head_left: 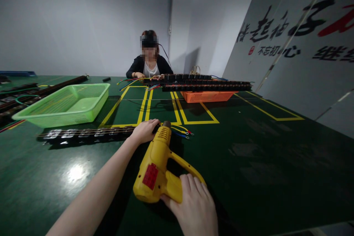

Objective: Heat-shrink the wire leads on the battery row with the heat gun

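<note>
My right hand (196,202) is wrapped round the handle of a yellow heat gun (156,166), which has a red label on its side. The gun's dark nozzle (166,124) points away from me, close beside my left hand (145,131). That hand grips the right end of a long black segmented bar (91,135) lying on the table; its fingertips are partly hidden behind the bar and nozzle. From this end come yellow, red and blue wires (181,132) tipped with ring terminals.
The green table (262,177) carries yellow tape lines. A light green basket (69,105) stands at left, near more dark bars (58,88). An orange basket (208,97) sits under stacked black bars (207,85) at the back, where another person (151,62) sits.
</note>
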`<state>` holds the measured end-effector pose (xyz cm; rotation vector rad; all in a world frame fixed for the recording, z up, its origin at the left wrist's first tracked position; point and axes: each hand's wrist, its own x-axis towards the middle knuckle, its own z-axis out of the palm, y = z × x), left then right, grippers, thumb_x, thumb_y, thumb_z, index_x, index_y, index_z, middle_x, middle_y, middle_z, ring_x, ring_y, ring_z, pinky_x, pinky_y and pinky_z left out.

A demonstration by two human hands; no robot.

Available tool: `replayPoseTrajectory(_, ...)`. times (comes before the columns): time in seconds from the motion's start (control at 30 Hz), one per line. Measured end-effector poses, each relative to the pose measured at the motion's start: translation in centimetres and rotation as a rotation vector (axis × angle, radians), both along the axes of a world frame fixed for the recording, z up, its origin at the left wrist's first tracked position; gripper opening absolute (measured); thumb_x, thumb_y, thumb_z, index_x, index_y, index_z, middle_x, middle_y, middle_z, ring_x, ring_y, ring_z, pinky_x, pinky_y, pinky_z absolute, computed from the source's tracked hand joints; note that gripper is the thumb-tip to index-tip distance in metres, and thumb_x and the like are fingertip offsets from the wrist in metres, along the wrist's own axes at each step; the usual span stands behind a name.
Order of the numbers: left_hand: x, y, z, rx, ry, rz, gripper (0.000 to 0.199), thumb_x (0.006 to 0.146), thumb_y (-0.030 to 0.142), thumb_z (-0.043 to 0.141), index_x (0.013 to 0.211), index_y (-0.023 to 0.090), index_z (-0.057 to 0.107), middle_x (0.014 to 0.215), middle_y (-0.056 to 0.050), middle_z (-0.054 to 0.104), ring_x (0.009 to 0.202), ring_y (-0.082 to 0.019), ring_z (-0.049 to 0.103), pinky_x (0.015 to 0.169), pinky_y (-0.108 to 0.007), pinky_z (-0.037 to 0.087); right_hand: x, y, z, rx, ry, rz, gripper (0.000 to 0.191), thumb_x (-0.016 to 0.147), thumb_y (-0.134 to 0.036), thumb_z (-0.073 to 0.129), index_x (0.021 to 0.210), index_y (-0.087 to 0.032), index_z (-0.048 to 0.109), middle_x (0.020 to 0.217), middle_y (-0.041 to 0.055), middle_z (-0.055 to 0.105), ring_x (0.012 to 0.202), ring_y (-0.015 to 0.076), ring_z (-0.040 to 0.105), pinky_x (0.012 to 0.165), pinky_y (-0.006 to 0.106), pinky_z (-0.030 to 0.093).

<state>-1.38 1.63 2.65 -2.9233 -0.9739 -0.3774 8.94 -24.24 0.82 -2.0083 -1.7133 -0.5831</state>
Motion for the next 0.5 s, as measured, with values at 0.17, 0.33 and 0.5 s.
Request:
replayPoseTrajectory(0.17, -0.2, 0.2, 0.0, -0.028, 0.000, -0.013, 0.031, 0.087, 0.032, 0.050, 0.114, 0.018, 0.047, 0.120, -0.011, 0.059, 0.106, -0.025, 0.059, 0.086, -0.032, 0.048, -1.0, 0.6, -0.2, 0.014, 0.024, 0.011, 0.053, 0.051, -0.053, 0.082, 0.079, -0.019, 0.053, 0.071, 0.0022, 0.057, 0.066, 0.0218, 0.059, 0.059, 0.038, 0.049)
replayPoseTrajectory(0.33, -0.3, 0.0, 0.0, -0.023, -0.001, -0.025, 0.029, 0.088, 0.030, 0.047, 0.113, 0.017, 0.048, 0.119, -0.011, 0.059, 0.107, -0.025, 0.059, 0.088, -0.033, 0.048, -0.4, 0.4, -0.1, 0.044, 0.029, 0.029, 0.055, 0.047, -0.053, 0.084, 0.079, -0.020, 0.052, 0.072, 0.0012, 0.059, 0.068, 0.0208, 0.060, 0.062, 0.035, 0.049)
replayPoseTrajectory(0.5, -0.1, -0.5, 0.2, -0.002, 0.002, 0.009, 0.027, 0.086, 0.031, 0.049, 0.110, 0.020, 0.049, 0.109, -0.008, 0.062, 0.099, -0.024, 0.061, 0.081, -0.031, 0.049, 1.1, -0.2, 0.1, 0.051, 0.019, 0.022, 0.056, 0.047, -0.050, 0.085, 0.081, -0.020, 0.051, 0.073, 0.0006, 0.059, 0.069, 0.0199, 0.061, 0.062, 0.035, 0.048)
